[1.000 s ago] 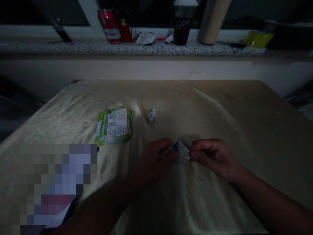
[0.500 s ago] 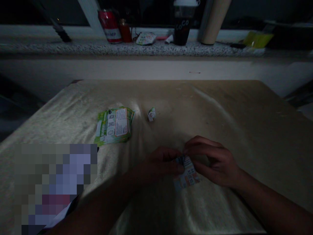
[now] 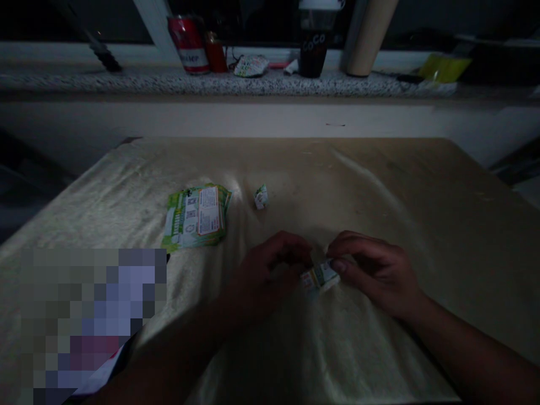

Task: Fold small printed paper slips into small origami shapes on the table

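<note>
Right-hand fingers (image 3: pixel 347 271) pinch one printed paper (image 3: pixel 321 274); one crumpled scrap (image 3: pixel 261 197) lies beyond.

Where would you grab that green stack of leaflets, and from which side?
Probably by its right edge, coming in from the right, where the left hand is nearer. The stack lies flat, and its sheets fan out there, offering something to pinch.
</note>
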A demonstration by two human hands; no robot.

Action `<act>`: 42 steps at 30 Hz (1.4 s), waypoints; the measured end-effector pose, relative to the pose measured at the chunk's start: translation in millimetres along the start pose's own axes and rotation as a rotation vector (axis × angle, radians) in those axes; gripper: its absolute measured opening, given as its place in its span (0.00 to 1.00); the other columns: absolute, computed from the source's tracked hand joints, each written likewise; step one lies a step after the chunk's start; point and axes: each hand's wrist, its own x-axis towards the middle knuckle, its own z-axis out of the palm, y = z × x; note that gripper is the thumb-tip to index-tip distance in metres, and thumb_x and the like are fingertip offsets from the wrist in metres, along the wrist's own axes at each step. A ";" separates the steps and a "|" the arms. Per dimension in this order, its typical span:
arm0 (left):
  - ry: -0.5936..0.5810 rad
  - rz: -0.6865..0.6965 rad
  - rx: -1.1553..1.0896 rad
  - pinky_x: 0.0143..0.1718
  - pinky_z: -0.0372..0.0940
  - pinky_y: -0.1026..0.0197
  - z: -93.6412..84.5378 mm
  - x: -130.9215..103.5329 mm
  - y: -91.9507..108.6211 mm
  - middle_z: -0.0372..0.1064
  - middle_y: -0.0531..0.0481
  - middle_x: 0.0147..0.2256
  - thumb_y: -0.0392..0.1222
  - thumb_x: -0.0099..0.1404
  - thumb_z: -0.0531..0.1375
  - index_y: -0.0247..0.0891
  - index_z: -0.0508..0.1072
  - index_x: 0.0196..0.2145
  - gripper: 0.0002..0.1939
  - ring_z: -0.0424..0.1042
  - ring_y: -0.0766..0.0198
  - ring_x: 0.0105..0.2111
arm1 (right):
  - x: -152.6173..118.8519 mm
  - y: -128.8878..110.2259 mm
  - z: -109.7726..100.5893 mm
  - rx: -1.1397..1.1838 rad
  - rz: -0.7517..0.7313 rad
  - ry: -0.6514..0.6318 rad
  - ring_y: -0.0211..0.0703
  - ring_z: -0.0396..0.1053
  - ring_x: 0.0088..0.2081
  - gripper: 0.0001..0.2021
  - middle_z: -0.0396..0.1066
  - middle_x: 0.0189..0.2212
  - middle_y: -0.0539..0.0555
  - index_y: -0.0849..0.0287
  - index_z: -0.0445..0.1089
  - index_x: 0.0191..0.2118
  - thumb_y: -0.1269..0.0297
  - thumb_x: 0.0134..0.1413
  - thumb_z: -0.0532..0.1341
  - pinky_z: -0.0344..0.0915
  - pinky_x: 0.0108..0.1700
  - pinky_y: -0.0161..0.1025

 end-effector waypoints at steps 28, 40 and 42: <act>0.254 0.368 0.332 0.38 0.72 0.67 -3.8 -0.2 2.1 0.79 0.50 0.36 0.29 0.58 0.66 0.37 0.78 0.40 0.11 0.78 0.67 0.35 | -1.6 1.3 1.5 -0.064 -0.124 0.099 0.44 0.79 0.34 0.11 0.81 0.33 0.53 0.53 0.79 0.41 0.74 0.54 0.68 0.76 0.34 0.39; 0.217 0.286 0.142 0.32 0.72 0.71 -2.3 1.8 9.3 0.82 0.51 0.32 0.30 0.57 0.68 0.39 0.82 0.35 0.08 0.80 0.67 0.30 | 0.5 -2.7 -0.1 -0.036 -0.157 0.149 0.43 0.79 0.34 0.12 0.81 0.32 0.52 0.53 0.80 0.42 0.75 0.52 0.69 0.77 0.35 0.36; 0.221 0.289 0.145 0.32 0.73 0.70 -2.1 2.2 9.4 0.82 0.50 0.32 0.30 0.57 0.68 0.39 0.82 0.35 0.08 0.80 0.66 0.30 | 1.1 -1.8 -0.3 -0.041 -0.160 0.146 0.43 0.80 0.34 0.12 0.81 0.33 0.53 0.53 0.80 0.41 0.76 0.52 0.69 0.77 0.35 0.36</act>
